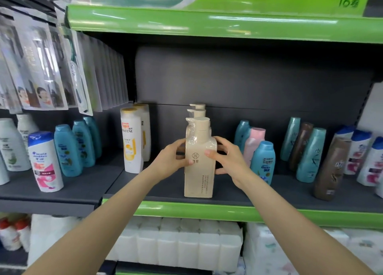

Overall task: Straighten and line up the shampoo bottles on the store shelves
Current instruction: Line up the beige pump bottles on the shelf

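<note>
A dark grey store shelf [259,194] with a green front lip is seen across the middle, under a green header board [207,19]. White tissue-roll packs [182,245] are stacked on the level below. Hanging toothbrush packs [41,67] are racked at upper left. A cream pump shampoo bottle [199,171] is stood upright near the front edge of the shelf, centre, with two matching pump bottles [198,108] lined up directly behind it, only their pump heads shown. The front bottle is grasped from both sides: the left hand [170,160] is wrapped on its left side with the thumb laid across the label, and the right hand [228,158] is curled round its right side, thumb on the front, fingers reaching behind. To the left, two white Pantene bottles [131,142] are set one behind the other, apart from the cream bottle. Further left, teal bottles [68,150] are placed in a diagonal file, and a white Head & Shoulders bottle [45,162] is tilted beside them. To the right, a blue Rejoice bottle [263,160] is stood near the right wrist, with a pink bottle [253,144] just behind it. At far right, teal [309,154] and brown bottles [329,169] are leaned back, with blue-capped white bottles [360,150] beyond them.
</note>
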### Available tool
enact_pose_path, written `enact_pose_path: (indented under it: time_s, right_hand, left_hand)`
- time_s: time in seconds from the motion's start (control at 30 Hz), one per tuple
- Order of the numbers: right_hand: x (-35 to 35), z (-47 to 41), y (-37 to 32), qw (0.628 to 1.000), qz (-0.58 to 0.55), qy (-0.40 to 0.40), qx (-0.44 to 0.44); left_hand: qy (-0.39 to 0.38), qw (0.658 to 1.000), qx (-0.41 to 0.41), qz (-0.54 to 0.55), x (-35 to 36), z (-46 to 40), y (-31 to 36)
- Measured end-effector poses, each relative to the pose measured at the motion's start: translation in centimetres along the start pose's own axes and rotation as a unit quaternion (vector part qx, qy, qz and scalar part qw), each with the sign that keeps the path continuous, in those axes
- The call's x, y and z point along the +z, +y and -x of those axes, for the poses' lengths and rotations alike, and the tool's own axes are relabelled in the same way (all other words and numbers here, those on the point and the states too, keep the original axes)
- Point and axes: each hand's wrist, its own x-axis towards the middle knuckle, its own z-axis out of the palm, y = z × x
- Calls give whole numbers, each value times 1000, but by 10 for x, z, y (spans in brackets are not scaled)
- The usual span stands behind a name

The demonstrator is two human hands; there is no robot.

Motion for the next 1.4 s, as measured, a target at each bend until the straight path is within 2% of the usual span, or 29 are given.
enact_pose_path:
  time_s: [0.07,0.13,0.2,0.27,0.33,0.47,0.73,0.87,0.97,1.07,1.3,1.4]
  right_hand:
    - [-3,1,-1,1000,2,-12,6]
    - [-7,1,-4,1000,2,-22,15]
    - [-12,-4,-11,1000,3,-6,12]
    - [-19,-13,-22,999,-2,34,-7]
    - [-24,-26,-35,998,-2,64,-29]
    - [-20,-57,-51,996,24,66,-51]
    - [-2,-108,-47,993,110,19,-42]
    - [5,-124,-48,994,101,35,-10]
    - [3,-123,-50,988,152,36,-16]
    - [-2,-118,-48,987,154,39,-36]
    - [-21,-100,-40,977,151,121,-87]
    - [-29,-87,-42,972,153,144,-104]
  left_hand:
    - [20,1000,-7,9,-1,0,4]
    - [83,996,13,9,-6,0,11]
    - [152,986,65,-2,-12,-1,22]
    - [186,973,127,-42,-18,-4,34]
    - [182,965,167,-86,-23,-10,44]
    - [140,957,198,-161,-28,-25,53]
    - [121,960,211,-140,-25,-32,46]
    - [114,963,208,-132,-28,-35,46]
    - [110,962,203,-143,-30,-35,49]
    - [105,962,192,-162,-31,-35,51]
    - [131,948,172,-234,-28,-35,52]
    - [169,931,171,-275,-25,-32,52]
